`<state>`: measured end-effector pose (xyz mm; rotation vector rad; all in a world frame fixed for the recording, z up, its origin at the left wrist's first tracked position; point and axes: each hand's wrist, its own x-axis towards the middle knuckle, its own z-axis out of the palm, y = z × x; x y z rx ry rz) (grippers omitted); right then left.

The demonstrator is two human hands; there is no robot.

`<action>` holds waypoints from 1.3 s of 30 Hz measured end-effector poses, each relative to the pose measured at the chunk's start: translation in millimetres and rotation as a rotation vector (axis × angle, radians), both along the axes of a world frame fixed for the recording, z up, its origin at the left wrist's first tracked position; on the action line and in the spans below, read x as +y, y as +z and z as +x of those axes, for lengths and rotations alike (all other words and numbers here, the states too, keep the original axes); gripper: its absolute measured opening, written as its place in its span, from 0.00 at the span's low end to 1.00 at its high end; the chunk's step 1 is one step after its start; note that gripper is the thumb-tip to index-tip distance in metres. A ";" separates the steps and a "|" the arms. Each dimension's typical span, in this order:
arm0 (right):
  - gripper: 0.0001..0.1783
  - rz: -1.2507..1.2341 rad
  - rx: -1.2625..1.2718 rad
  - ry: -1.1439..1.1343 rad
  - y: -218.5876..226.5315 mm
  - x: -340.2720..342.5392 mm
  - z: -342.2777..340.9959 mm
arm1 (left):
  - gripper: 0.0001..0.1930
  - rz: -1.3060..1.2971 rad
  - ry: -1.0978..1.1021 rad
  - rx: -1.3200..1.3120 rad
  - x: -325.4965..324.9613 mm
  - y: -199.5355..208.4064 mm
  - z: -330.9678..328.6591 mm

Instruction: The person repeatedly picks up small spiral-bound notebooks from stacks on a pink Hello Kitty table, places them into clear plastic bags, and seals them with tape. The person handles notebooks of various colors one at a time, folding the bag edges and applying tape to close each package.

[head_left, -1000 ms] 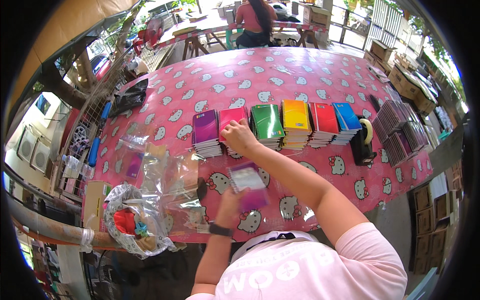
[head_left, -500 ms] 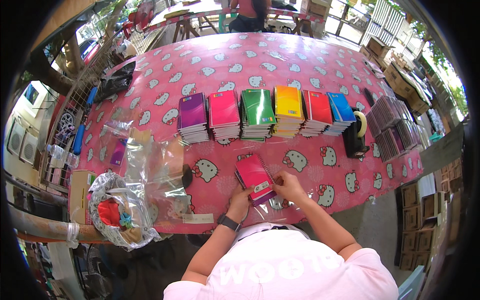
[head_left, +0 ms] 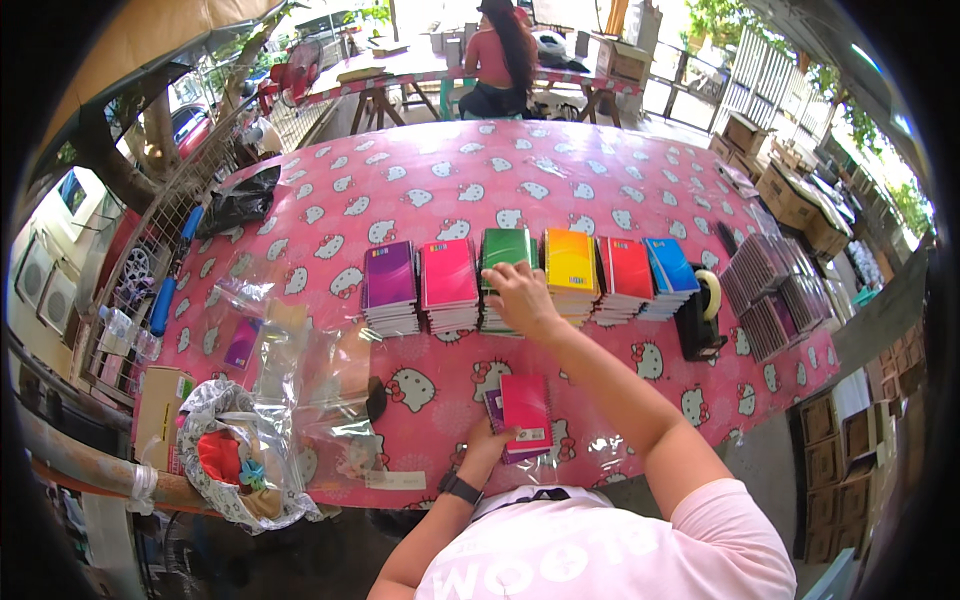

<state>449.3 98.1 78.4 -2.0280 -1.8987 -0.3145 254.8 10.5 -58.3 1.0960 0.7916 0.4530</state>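
Note:
My left hand (head_left: 484, 444) is closed on a pink spiral notebook (head_left: 526, 405) with a purple notebook (head_left: 493, 402) showing under it, near the front edge of the table. Stretched forward, my right hand (head_left: 522, 298) is over the stack of green notebooks (head_left: 507, 246), its fingers apart and bent at the top cover. Beside that stack stand purple notebooks (head_left: 389, 275), pink notebooks (head_left: 450, 273), yellow notebooks (head_left: 572, 260), red notebooks (head_left: 628, 268) and blue notebooks (head_left: 669, 266), all in one row. Whether the right fingertips grip a cover is hard to make out.
A tape dispenser (head_left: 704, 320) stands right of the row, beside wrapped notebook packs (head_left: 768, 275). Clear plastic bags (head_left: 300, 370) lie to the left, near a cloth-lined basket (head_left: 215, 440) and a cardboard box (head_left: 160, 415). Another person (head_left: 497, 60) sits at a far table.
My right hand has left the notebooks at the table's edge and reached forward to the green stack. The left hand keeps hold of the pink and purple notebooks, now turned straighter. The view has tilted up.

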 end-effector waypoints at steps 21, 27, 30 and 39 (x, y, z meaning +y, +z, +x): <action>0.10 0.304 0.254 0.078 20.6 -27.7 57.8 | 0.16 -0.126 0.022 -0.096 -1.6 4.7 -0.9; 0.16 -0.304 1.076 0.228 58.0 -96.5 46.4 | 0.30 -0.497 0.101 -0.130 3.0 23.3 -0.7; 0.19 -0.632 0.640 0.212 -23.3 -101.7 19.4 | 0.29 -0.528 0.076 -0.376 9.1 33.2 3.3; 0.19 0.134 -0.066 -0.400 -11.7 -76.0 81.8 | 0.21 -0.198 -0.051 -0.069 0.8 25.5 -0.5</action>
